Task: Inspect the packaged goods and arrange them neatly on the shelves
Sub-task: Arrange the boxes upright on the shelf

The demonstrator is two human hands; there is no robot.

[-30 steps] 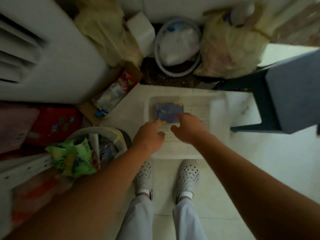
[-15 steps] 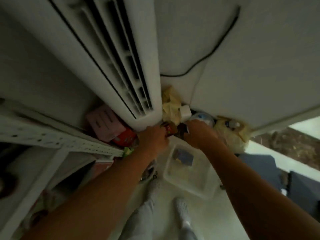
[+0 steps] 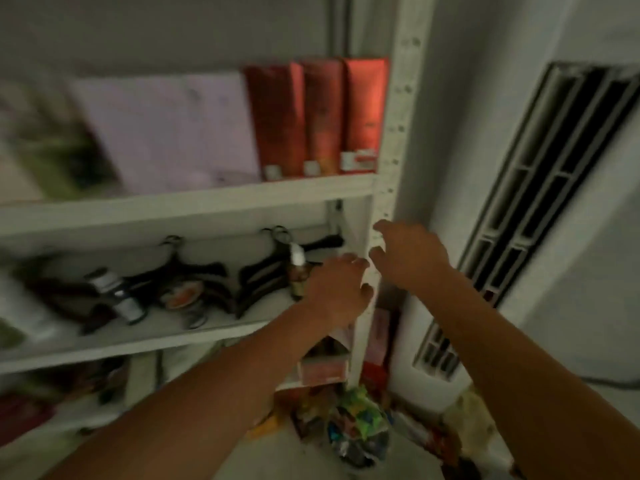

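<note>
shelf unit [image 3: 207, 202]: white, blurred, fills left and centre.
air conditioner [image 3: 588, 289]: white, right of shelf post [image 3: 398, 133].
pink box [image 3: 166, 133]: upper shelf, just left of red packs.
red packs [image 3: 322, 116]: three upright side by side, upper shelf's right end.
left hand [image 3: 336, 289]: middle shelf's right end, fingers bent, grip cannot be told.
right hand [image 3: 408, 254]: beside shelf post, fingers spread, empty.
</note>
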